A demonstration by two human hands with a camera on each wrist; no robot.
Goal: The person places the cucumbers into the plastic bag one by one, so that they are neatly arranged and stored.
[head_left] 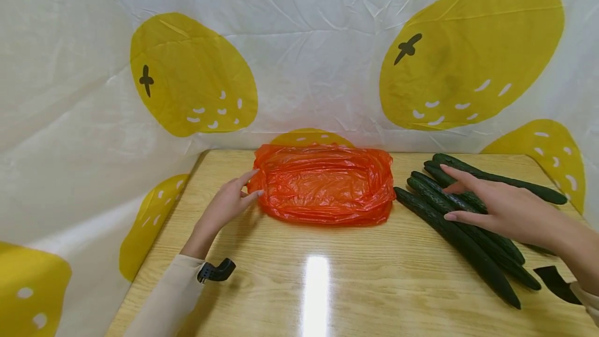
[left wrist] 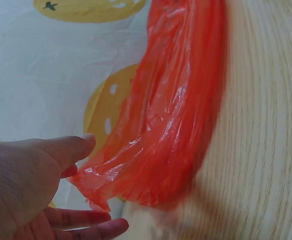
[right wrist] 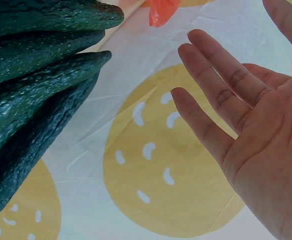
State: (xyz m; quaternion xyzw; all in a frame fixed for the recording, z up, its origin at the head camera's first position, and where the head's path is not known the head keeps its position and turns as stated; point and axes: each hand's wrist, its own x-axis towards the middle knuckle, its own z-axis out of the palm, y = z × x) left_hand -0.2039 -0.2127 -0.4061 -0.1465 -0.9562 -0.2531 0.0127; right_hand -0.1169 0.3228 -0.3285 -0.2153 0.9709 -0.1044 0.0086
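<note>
A thin red plastic bag (head_left: 323, 186) lies spread in a rough rectangle on the table, its crumpled edges raised around a flatter middle. At its left end is my left hand (head_left: 229, 203), thumb and fingers parted beside the bag's edge. In the left wrist view, a loose corner of the bag (left wrist: 98, 182) lies between the thumb and the lower fingers, which do not pinch it. Several long dark green cucumbers (head_left: 460, 233) are heaped right of the bag. Over them hovers my right hand (head_left: 510, 209), fingers extended and holding nothing; the right wrist view shows its palm (right wrist: 271, 135).
The pale wooden table (head_left: 262, 285) carries a bright light reflection near its front middle. A white cloth with yellow fruit prints (head_left: 318, 66) hangs behind the table and along its left side. Black straps (head_left: 216, 270) sit at both wrists.
</note>
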